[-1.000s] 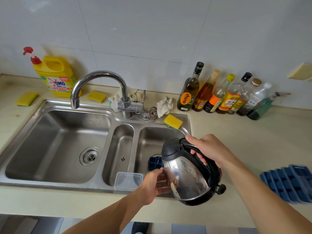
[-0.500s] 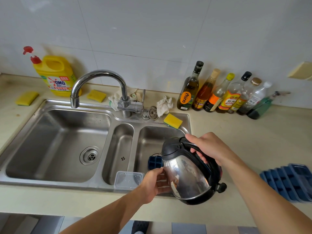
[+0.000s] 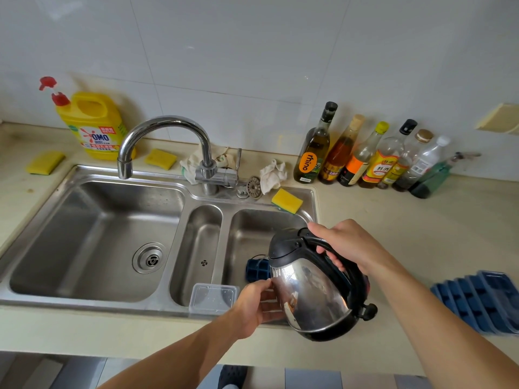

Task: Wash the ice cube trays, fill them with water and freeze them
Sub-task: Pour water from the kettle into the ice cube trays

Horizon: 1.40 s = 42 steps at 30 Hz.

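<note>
A steel kettle (image 3: 311, 296) with a black lid and handle hangs tilted to the left over the right basin of the sink (image 3: 252, 226). My right hand (image 3: 345, 245) grips its black handle. My left hand (image 3: 252, 304) rests against the kettle's shiny side, fingers lightly bent. A dark blue ice cube tray (image 3: 257, 269) lies in the right basin under the spout, mostly hidden by the kettle. Several more blue ice cube trays (image 3: 480, 301) are stacked on the counter at the right edge.
A clear plastic tub (image 3: 212, 299) sits on the sink's front rim. The tap (image 3: 165, 144) arcs over the left basin. A yellow detergent jug (image 3: 92, 124), yellow sponges (image 3: 286, 200), cloths and a row of bottles (image 3: 365, 155) line the back wall.
The kettle and both hands have hardly moved; the kettle stays tilted over the right basin.
</note>
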Available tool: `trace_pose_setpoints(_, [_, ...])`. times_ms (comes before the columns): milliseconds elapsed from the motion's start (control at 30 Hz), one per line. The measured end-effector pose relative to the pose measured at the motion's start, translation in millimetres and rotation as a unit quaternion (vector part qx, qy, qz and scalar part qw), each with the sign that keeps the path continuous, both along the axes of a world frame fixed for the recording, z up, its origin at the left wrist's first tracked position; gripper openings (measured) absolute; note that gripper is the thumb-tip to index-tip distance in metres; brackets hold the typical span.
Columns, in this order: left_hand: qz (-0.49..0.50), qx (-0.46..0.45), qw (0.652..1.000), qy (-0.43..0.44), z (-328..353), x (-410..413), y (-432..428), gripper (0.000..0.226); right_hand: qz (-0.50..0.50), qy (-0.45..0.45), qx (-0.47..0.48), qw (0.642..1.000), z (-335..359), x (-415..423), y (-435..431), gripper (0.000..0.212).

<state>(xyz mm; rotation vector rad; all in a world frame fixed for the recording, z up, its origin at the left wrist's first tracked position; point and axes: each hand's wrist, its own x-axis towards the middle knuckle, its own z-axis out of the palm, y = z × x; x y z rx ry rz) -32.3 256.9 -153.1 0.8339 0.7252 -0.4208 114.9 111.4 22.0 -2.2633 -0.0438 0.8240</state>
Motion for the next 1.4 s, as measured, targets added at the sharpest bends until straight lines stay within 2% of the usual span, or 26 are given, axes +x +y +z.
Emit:
trace_pose_setpoints(500, [0.001,-0.012,1.0,0.004,6.3,-5.9,-2.5,0.045,0.012,-0.004,-0.01,1.0,4.5,-5.8,-0.1,0.063])
trace_pose_setpoints(1400, [-0.026,0.003,1.0,0.006,22.0,-5.4,-23.2,0.04,0.001,-0.013,-0.025,1.0,22.6,-13.7,-23.4,0.062])
